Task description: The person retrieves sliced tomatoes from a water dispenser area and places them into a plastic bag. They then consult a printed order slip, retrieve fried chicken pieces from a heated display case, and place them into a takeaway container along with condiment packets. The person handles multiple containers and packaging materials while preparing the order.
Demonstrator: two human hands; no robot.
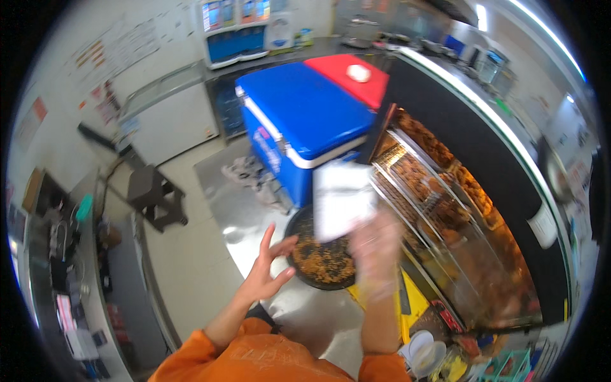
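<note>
My right hand (377, 248), blurred and seemingly in a thin clear glove, grips a white paper packet (344, 198) by its lower right side. The packet is smeared by motion and hangs above the far right part of a round black pan (328, 286). Brown fried crumbs (324, 267) lie scattered over the pan's bottom. My left hand (262, 270) is at the pan's left edge with fingers spread and nothing in it.
A large blue cooler box (305, 111) with a red-lidded one (347, 75) stands beyond the pan. At right, a heated display (445, 210) holds fried food on racks. Plastic bags (251, 178) lie left of the cooler. A dark stool (156, 194) is on the floor.
</note>
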